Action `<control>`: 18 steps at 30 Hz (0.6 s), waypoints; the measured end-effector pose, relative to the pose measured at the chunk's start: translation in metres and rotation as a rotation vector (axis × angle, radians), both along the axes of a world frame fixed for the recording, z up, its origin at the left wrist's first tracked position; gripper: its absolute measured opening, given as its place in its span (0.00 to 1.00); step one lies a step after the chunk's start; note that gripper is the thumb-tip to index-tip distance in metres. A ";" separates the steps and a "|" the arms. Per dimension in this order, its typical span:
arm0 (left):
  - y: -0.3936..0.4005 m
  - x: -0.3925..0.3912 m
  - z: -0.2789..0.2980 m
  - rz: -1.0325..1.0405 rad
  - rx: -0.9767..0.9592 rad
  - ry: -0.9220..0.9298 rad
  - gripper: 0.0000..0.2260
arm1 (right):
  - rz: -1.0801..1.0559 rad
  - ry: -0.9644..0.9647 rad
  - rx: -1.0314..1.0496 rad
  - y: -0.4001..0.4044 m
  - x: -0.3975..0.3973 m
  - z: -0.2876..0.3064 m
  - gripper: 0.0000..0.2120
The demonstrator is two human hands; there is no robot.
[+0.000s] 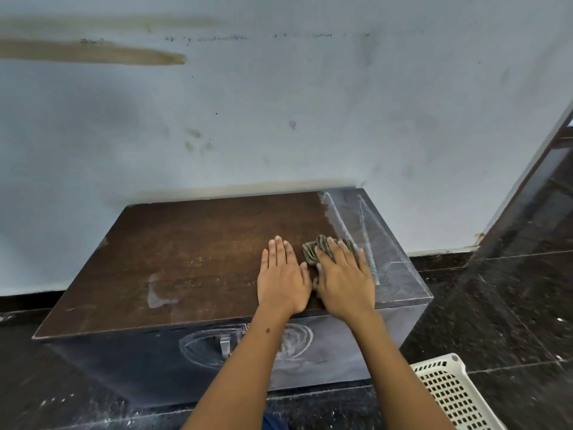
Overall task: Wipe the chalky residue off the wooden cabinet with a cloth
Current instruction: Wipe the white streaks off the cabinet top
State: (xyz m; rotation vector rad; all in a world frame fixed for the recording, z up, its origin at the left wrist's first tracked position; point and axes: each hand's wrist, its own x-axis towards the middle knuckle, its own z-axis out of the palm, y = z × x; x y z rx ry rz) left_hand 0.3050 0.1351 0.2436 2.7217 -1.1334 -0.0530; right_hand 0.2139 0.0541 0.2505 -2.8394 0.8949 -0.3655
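A low dark wooden cabinet (192, 259) stands against the wall. Most of its top is bare brown wood. A strip of whitish chalky residue (369, 225) covers the right end, and a pale smear (156, 293) lies near the front left. My right hand (344, 280) presses flat on a crumpled grey-brown cloth (313, 251) at the edge of the residue. My left hand (283, 277) rests flat on the wood just beside it, fingers straight. Chalk swirls (294, 339) mark the cabinet's front around a metal handle (225, 346).
A stained pale blue wall (279, 103) rises right behind the cabinet. Dark speckled floor tiles (496, 305) surround it. A white perforated plastic basket (449, 395) sits on the floor at the lower right, close to my right forearm.
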 end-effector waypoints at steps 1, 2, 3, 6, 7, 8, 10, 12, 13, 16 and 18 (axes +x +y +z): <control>0.000 0.000 0.000 0.000 -0.005 0.001 0.27 | 0.013 0.014 0.017 -0.009 0.011 0.003 0.23; 0.001 0.000 0.000 0.000 -0.011 0.002 0.27 | 0.020 0.032 0.040 -0.019 0.021 0.006 0.23; 0.001 -0.001 0.001 0.001 -0.016 0.001 0.27 | 0.020 0.050 0.062 -0.027 0.030 0.009 0.23; 0.002 -0.001 0.002 0.006 -0.027 0.003 0.26 | 0.014 0.071 0.080 -0.034 0.043 0.013 0.23; 0.002 -0.001 0.002 0.004 -0.024 0.004 0.26 | 0.013 0.060 0.079 -0.031 0.041 0.013 0.23; 0.003 -0.001 0.001 0.004 -0.022 0.003 0.26 | 0.011 0.042 0.075 -0.026 0.034 0.011 0.23; 0.003 0.000 0.000 0.003 -0.021 0.004 0.26 | 0.006 -0.010 0.040 -0.010 0.012 0.004 0.22; 0.002 0.000 -0.001 0.004 -0.022 -0.002 0.26 | 0.004 -0.063 -0.025 0.010 -0.016 -0.003 0.22; 0.002 0.000 -0.002 0.008 -0.020 -0.005 0.27 | 0.002 -0.082 -0.043 0.018 -0.027 -0.004 0.22; 0.003 0.001 -0.002 0.010 -0.017 -0.001 0.27 | 0.012 -0.052 -0.043 0.024 -0.041 -0.002 0.22; 0.004 0.004 -0.002 0.000 -0.020 0.005 0.26 | 0.028 -0.036 -0.029 0.017 -0.040 0.000 0.22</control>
